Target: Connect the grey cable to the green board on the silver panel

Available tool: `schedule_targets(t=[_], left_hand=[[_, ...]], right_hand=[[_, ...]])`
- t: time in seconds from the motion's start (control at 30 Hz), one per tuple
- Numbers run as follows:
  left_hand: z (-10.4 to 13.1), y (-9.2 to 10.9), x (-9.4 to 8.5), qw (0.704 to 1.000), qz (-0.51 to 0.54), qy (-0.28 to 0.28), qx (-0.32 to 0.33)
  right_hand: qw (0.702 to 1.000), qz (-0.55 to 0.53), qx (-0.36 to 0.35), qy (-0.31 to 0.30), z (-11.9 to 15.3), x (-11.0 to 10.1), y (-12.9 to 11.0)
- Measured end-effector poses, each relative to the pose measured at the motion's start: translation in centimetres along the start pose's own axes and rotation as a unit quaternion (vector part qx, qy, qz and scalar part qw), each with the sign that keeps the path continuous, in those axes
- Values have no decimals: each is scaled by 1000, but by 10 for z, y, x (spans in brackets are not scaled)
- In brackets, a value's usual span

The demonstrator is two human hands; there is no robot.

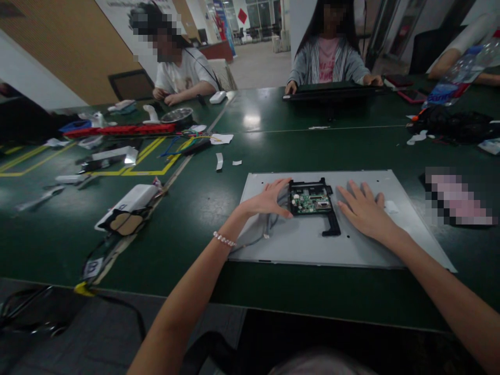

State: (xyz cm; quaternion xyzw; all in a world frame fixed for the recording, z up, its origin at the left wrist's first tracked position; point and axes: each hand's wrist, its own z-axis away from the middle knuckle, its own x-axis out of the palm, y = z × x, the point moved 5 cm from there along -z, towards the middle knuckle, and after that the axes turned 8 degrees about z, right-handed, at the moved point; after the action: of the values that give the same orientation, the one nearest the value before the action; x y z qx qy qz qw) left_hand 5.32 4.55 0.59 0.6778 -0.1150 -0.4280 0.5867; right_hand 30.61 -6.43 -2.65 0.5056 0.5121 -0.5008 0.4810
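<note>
A pale metal panel [371,250] lies flat on the green table near its front edge. On it sits a black plastic bracket [332,224] that frames a green circuit board [312,203]. My left hand [271,200] is at the left side of the bracket, thumb and fingers apart around its edge. My right hand [365,211] rests on the panel to the right of the bracket, fingers spread, with nothing in it. A thin grey cable [255,240] runs over the panel below my left hand.
Left of the panel lies a white power strip-like box [135,205] with a cable. A phone [459,198] lies to the right. Across the table a person holds a dark monitor [336,92]; another person sits further left. Paper scraps [219,161] lie behind the panel.
</note>
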Motion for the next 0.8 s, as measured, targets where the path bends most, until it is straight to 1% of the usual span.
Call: schedule_targets(t=[0.1,0.2,0.27,0.33,0.43,0.57,0.8], left_hand=[[1,1,0,1000,24,10,11],[1,-1,1,998,61,25,11],[1,-2,2,997,76,31,12],[1,-3,2,997,69,35,16],[2,-3,4,998,51,36,22],[3,1,8,999,31,31,25],[7,5,14,998,46,31,30]], right_hand=[[1000,-26,8,14,0,0,3],[996,-80,14,35,-1,-1,6],[992,-119,5,48,-2,-3,5],[989,-136,-14,58,-2,-7,1],[989,-126,-53,57,-1,-11,-7],[988,-112,-97,41,1,-13,-14],[987,-102,-121,27,5,-13,-18]])
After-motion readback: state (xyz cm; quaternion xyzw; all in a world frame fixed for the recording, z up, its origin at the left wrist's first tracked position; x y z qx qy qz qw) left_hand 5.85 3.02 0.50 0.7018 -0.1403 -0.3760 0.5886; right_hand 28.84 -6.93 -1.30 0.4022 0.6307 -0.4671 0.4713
